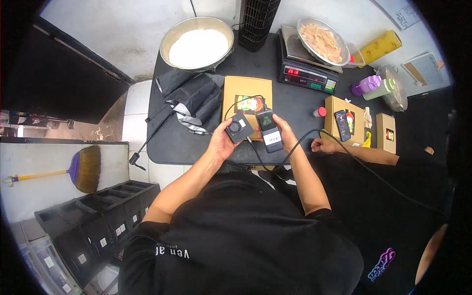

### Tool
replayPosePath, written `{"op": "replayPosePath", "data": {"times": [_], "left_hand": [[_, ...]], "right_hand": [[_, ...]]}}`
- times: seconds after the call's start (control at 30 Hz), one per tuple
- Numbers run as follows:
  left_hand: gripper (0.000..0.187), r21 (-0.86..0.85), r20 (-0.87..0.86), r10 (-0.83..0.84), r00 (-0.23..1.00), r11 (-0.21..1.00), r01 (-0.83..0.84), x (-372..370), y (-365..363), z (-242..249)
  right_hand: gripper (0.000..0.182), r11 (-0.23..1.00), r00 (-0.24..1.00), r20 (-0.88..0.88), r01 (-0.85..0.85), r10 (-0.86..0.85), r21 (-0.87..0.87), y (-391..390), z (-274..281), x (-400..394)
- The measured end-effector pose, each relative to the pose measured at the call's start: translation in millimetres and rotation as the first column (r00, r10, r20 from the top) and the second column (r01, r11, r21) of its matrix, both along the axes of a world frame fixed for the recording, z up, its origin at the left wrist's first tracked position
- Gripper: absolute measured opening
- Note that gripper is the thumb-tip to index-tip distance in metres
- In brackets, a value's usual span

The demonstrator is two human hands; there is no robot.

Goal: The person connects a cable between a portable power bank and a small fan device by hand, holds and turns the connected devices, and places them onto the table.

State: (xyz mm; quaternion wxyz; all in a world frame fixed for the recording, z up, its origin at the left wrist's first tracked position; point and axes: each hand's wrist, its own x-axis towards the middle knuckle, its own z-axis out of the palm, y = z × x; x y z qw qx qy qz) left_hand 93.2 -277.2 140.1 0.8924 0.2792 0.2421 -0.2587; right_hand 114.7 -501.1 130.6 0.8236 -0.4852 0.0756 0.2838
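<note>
My left hand [222, 142] is closed around a small square black device with a round fan grille [239, 127]. In my right hand [285, 134] is a black power bank [269, 132] with a lit display and a white barcode label. Cables run from both devices, one plugged into the power bank's top end and another at the black device's lower edge. Just beyond both hands lies a brown cardboard box [248, 86] with a cartoon picture, partly hidden by the devices. The two devices are held side by side, a little apart, over the black table [182, 147].
A bowl of white powder [196, 46], a folded black umbrella [189, 101] and a scale [307, 76] with a bowl of raw meat strips [322, 43] stand around. At right, another person's hand [324, 145] rests near a box with a phone [342, 125]. A thick black cable [364, 160] crosses there.
</note>
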Motion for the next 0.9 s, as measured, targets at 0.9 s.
{"op": "replayPosePath", "data": {"times": [0.9], "left_hand": [[0.041,-0.049,0.026,-0.026,0.999,0.998,0.027,-5.1,5.0,-0.1]], "right_hand": [[0.048,0.999,0.999,-0.021,0.038,-0.037,0.028,1.3,3.4,-6.9]]}}
